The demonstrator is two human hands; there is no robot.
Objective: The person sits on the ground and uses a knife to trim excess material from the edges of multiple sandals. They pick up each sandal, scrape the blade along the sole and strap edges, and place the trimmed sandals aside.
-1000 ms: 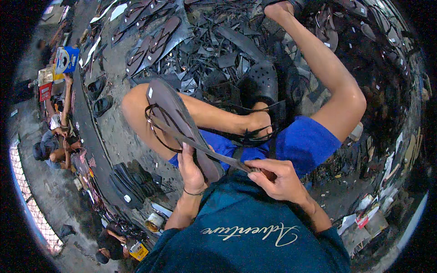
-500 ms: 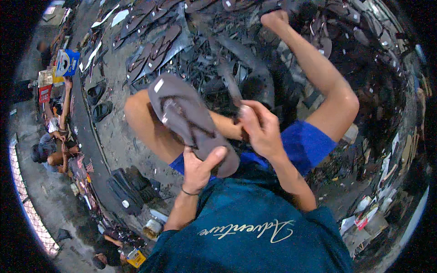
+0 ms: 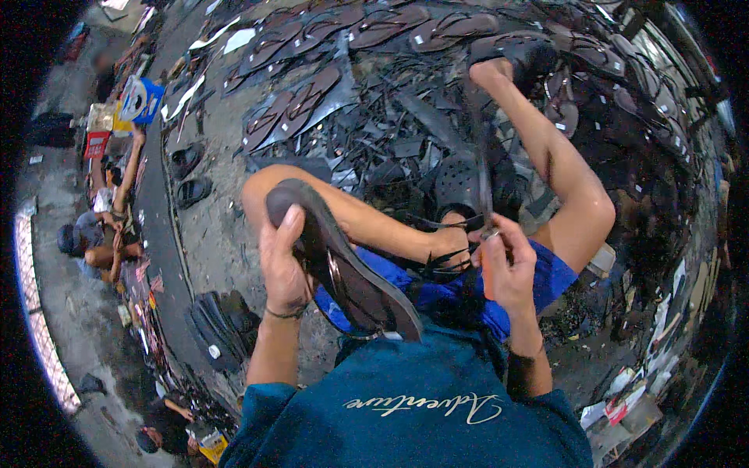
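Observation:
My left hand point(image 3: 285, 265) is closed around the heel end of a brown flip-flop point(image 3: 359, 292), thumb pressed on its edge. The flip-flop is tilted over my lap, its white-labelled toe end towards my shirt. To the right, my right hand point(image 3: 511, 269) grips the orange handle point(image 3: 489, 269) of a long, thin knife, whose dark blade point(image 3: 482, 168) points away from me. The blade is apart from the flip-flop. Thin black strips point(image 3: 449, 261) lie around my foot, close to the right hand.
Rows of brown flip-flops point(image 3: 390, 27) lie on the far floor. Black scraps point(image 3: 390, 129) are heaped beyond my bent leg. A black clog point(image 3: 460, 183) stands among them. Dark sandals point(image 3: 193, 191) and a black stack point(image 3: 222, 331) are at left. People sit farther left, near a blue box point(image 3: 143, 100).
The flip-flop has been turned end for end, its labelled toe now towards me. My left hand moved left and holds the heel end. The knife hand moved right and nearer to me.

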